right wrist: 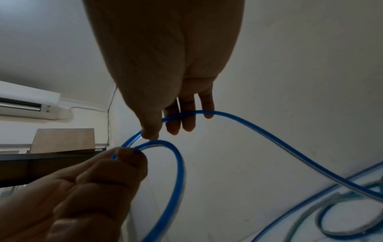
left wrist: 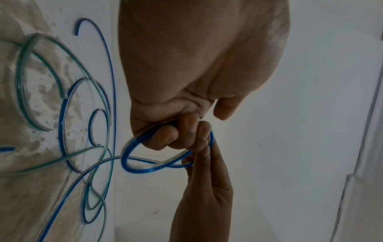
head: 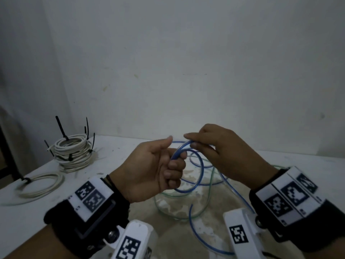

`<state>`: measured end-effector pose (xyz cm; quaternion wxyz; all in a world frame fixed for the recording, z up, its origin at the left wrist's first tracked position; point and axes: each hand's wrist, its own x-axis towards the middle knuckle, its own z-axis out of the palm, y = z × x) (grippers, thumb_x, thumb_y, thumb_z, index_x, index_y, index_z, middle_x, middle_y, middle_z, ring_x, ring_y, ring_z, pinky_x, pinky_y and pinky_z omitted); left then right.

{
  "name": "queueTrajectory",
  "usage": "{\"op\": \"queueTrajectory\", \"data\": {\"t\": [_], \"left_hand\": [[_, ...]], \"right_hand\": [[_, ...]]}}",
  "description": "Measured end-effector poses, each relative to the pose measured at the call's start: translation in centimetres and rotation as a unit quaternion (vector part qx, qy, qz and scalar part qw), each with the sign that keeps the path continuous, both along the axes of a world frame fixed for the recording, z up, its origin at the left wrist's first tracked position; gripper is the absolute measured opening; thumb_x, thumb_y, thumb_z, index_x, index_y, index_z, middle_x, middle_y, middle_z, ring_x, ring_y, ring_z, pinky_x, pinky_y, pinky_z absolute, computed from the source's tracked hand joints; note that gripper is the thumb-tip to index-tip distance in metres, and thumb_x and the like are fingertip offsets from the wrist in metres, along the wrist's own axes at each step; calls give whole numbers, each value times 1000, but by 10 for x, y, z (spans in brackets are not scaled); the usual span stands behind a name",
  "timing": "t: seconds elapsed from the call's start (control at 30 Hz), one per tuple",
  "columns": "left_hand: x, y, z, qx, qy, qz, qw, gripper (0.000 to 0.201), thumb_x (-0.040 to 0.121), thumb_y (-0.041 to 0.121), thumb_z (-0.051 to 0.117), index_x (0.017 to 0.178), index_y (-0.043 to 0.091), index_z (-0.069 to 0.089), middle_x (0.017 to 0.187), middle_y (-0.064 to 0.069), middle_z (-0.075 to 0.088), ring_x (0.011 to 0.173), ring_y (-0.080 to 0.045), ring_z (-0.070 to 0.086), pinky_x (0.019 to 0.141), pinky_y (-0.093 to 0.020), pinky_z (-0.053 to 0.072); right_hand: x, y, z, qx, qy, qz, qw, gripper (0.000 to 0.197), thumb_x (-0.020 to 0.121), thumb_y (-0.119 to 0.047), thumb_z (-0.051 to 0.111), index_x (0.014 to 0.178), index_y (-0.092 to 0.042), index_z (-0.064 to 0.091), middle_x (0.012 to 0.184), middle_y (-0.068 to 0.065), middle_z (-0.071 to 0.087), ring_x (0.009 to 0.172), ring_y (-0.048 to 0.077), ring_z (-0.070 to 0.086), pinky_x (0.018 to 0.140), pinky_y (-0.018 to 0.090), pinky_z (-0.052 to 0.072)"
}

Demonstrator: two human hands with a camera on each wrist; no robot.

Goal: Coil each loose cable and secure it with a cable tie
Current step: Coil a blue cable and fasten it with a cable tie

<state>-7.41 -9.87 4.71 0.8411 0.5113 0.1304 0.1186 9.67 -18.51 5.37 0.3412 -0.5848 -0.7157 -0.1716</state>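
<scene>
My left hand [head: 149,171]: fingers curled round a small loop of blue cable [head: 197,165].
My right hand [head: 220,148]: pinching same cable just beside the left.
Cable: held above tabletop [head: 115,156], rest trailing loose.
Far left: tied white coils [head: 74,152].

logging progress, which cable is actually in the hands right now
The blue cable: left hand and right hand grip its loop in the air. The green cable and tied white coils lie on the table.
</scene>
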Motion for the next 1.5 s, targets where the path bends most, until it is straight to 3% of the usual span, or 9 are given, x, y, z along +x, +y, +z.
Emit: {"op": "queueTrajectory", "data": {"t": [0.2, 0.33, 0.57, 0.7, 0.83, 1.03, 1.2, 1.37, 1.5], "left_hand": [[4, 0, -4, 33, -21, 44, 998, 23, 91, 21, 42, 84, 10, 61, 62, 4, 39, 48, -9, 28, 50, -23, 29], [6, -2, -6, 67, -30, 64, 995, 35, 92, 23, 39, 80, 9, 69, 58, 4, 36, 48, -10, 27, 49, -24, 29], [6, -8, -3, 65, -39, 49, 996, 27, 84, 27, 43, 78, 7, 61, 56, 0, 43, 44, -12, 36, 50, -25, 39], [1, -2, 3, 29, 3, 3, 1000, 32, 87, 24, 46, 82, 3, 70, 56, 2, 48, 44, -9, 40, 52, -27, 49], [0, -3, 6, -29, -6, -15, 999, 20, 84, 22, 49, 76, 9, 62, 48, 9, 28, 36, -5, 25, 41, -20, 32], [-1, -13, 4, 2, -13, 17, 1000, 22, 85, 29, 49, 73, 13, 56, 46, 10, 24, 36, -4, 19, 39, -18, 24], [-14, 1, 35, 24, -118, 128, 984, 22, 85, 27, 46, 66, 16, 51, 43, 7, 21, 36, -5, 9, 38, -18, 14], [-51, 43, 78, 33, -220, 258, 940, 13, 81, 22, 41, 76, 15, 50, 53, 9, 28, 41, -6, 22, 42, -16, 28], [-55, 65, 79, 63, -224, 294, 927, 10, 83, 17, 41, 73, 18, 44, 57, 10, 36, 44, -5, 31, 45, -16, 34]], "right_hand": [[-6, -7, -14, -64, 205, 41, 976, 22, 96, -19, 50, 107, -30, 66, 97, -8, 68, 94, 1, 59, 81, 10, 42], [-12, -5, -19, -59, 263, 51, 962, 29, 97, -19, 48, 85, -42, 60, 73, -12, 62, 76, 5, 58, 73, 18, 43], [-14, -4, -16, -69, 280, 59, 956, 26, 98, -19, 47, 84, -37, 60, 63, -14, 55, 61, 3, 47, 63, 22, 40], [-10, -6, -11, -139, 258, 79, 953, 23, 99, -22, 47, 90, -23, 67, 79, 12, 63, 75, 32, 55, 71, 43, 46], [-12, -10, -8, -141, 334, 112, 925, 19, 97, -21, 49, 89, -17, 66, 60, -12, 50, 55, 1, 42, 58, 16, 37], [-18, -8, -7, -138, 421, 161, 882, 19, 96, -18, 49, 82, -11, 60, 54, -6, 45, 52, 9, 37, 53, 23, 32], [-11, 0, -15, -50, 346, 55, 935, 32, 89, -47, 48, 82, -19, 62, 57, -5, 54, 47, 3, 45, 53, 21, 36], [-6, 2, -41, -44, 265, -18, 963, 17, 97, -28, 46, 99, -44, 43, 67, -4, 60, 61, 2, 56, 55, 16, 38], [-22, 5, -42, -102, 156, 2, 982, 24, 98, -15, 46, 107, -37, 53, 77, -14, 57, 64, 2, 53, 60, 18, 37]]}}
